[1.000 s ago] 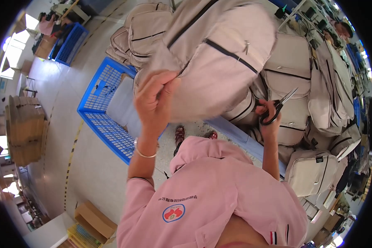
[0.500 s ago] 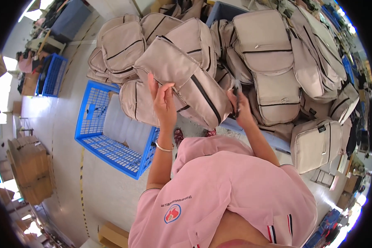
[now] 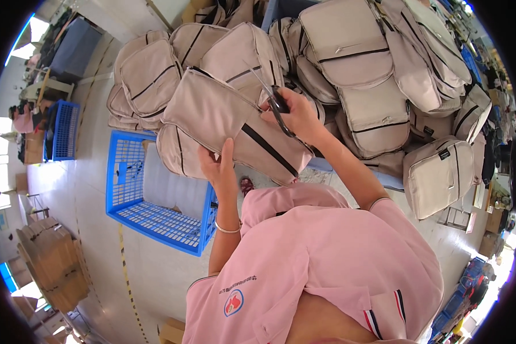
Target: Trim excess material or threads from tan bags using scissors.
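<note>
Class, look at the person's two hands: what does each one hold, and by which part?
Left hand holds the beige bag by its lower edge; right hand holds scissors by the handles.

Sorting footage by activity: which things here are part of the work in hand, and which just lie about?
In hand:
left hand under beige bag
right hand with scissors

Lying about:
bag pile
blue crate
cardboard stack

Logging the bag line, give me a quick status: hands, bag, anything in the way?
Left hand grips beige bag from below. Right hand holds scissors at its top edge. Bag pile behind, blue crate below.
</note>
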Available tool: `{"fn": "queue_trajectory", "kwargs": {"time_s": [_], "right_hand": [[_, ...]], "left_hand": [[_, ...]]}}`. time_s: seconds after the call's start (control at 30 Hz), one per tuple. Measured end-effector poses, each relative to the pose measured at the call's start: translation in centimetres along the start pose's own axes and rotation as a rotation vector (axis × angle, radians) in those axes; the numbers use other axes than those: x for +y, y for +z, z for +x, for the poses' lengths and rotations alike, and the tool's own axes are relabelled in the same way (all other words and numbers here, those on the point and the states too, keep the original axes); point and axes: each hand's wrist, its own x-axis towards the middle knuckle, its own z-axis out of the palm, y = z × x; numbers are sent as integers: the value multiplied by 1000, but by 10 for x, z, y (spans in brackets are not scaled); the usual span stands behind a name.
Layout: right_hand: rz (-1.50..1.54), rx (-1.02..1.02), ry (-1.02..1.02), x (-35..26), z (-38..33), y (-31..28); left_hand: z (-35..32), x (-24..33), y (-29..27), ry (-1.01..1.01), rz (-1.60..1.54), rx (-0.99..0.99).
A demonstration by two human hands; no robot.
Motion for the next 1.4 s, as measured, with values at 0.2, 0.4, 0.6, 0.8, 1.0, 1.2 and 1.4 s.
{"fn": "queue_trajectory", "kwargs": {"time_s": [0.2,0.4,0.6,0.8,1.0,1.2,1.4], "right_hand": [[-29,168,65,-1,-9,8],[-747,23,33,1,-64,-24],[-975,-30,-12,5,-65,-16],[-988,-15,-39,-6,-53,-5],[-991,43,-80,5,-54,0],[-1025,61,-117,17,-56,2],[-1030,102,-130,4,-54,9]], "left_hand": [[1,-15,-12,-145,-154,-99],[1,-10,-12,-125,-322,-101],[4,-15,-14,-152,-333,-145],[2,-16,-17,-237,-332,-153],[4,-19,-18,-242,-336,-151],[7,-22,-21,-260,-308,-149],[4,-18,-18,-273,-326,-106]]}}
